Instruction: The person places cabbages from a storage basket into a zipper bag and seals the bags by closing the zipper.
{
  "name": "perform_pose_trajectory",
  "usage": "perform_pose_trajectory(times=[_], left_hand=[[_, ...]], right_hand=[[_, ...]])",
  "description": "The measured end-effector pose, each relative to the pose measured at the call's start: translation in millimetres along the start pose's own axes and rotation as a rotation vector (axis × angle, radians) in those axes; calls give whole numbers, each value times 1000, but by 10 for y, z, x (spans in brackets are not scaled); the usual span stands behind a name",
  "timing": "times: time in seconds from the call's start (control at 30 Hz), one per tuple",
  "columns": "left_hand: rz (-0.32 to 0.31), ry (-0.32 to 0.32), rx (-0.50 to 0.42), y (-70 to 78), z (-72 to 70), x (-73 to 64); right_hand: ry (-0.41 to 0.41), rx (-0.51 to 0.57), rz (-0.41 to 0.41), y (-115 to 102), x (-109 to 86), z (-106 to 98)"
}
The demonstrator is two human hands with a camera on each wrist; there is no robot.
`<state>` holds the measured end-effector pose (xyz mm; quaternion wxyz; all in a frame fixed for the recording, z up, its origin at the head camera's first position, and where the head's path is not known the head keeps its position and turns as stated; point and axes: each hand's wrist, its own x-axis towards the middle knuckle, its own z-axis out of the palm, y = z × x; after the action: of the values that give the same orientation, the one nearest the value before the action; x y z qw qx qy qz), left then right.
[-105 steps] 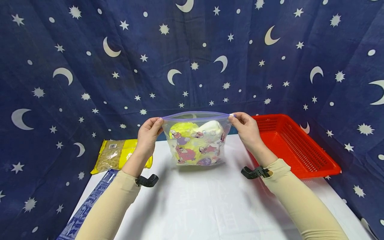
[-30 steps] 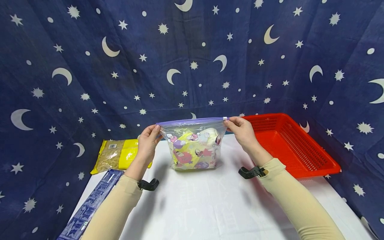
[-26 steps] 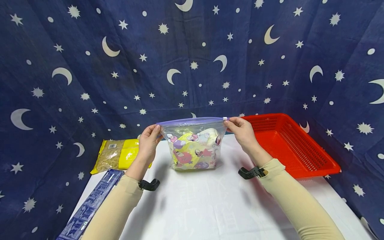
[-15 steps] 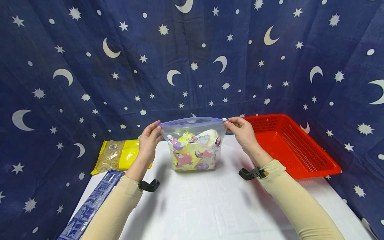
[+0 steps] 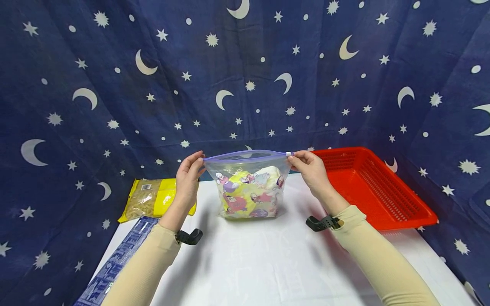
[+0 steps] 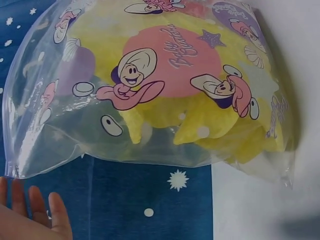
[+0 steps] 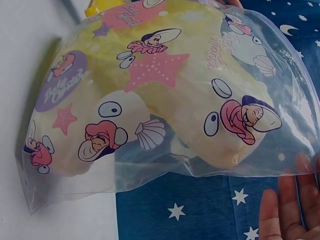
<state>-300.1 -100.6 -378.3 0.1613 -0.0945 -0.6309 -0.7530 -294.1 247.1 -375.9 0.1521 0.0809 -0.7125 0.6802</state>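
A clear slider zip bag (image 5: 254,199) with pink and purple cartoon prints stands upright near the table's back. Yellow and white contents show through its film; their kind is hard to make out. Its purple zip edge gapes in the middle, and a white slider (image 5: 288,153) sits at the right end. My left hand (image 5: 186,180) pinches the top left corner between thumb and fingers. At the slider end, my right hand (image 5: 314,173) pinches the right corner. Both wrist views show the bag's sides bulging, with fingers (image 6: 37,202) by the left corner and fingers (image 7: 287,207) by the right.
A red plastic basket (image 5: 383,204) stands right of the bag. At the back left lies a yellow packet (image 5: 143,197) with a see-through window. A long dark blue patterned package (image 5: 122,255) lies along the left edge, partly behind the left sleeve. Star-printed cloth hangs behind the white table (image 5: 249,263).
Since the earliest frame the bag's top edge and both hands have come slightly lower. The mouth narrowed about a second ago, then widened again; the left fingers have lifted a little at the corner.
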Motion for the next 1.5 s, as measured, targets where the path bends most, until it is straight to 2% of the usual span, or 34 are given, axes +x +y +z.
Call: perform_pose_trajectory(times=[0.13, 0.23, 0.37, 0.47, 0.6, 0.7, 0.9, 1.13, 1.5], left_hand=[[108, 17, 67, 64, 2, 15], [200, -6, 154, 154, 46, 26], [307, -101, 335, 297, 180, 38], [342, -198, 477, 407, 325, 33], [324, -321, 641, 510, 541, 24], [319, -389, 740, 527, 686, 29], [332, -482, 854, 535, 914, 63], [322, -543, 947, 564, 1127, 102], [306, -595, 1063, 563, 1492, 143]], right_hand=[[-3, -11, 2, 3, 5, -4], [-4, -25, 3, 10, 9, -17], [-5, -27, 1, 7, 7, -43], [-6, -20, -1, 0, 5, -50], [-4, -17, 1, 3, 4, -47], [-7, -23, 5, 10, 0, -35], [-10, -21, -11, 17, -5, -8], [-11, -31, -17, 8, -10, -6], [-23, -14, -15, 4, -12, -2]])
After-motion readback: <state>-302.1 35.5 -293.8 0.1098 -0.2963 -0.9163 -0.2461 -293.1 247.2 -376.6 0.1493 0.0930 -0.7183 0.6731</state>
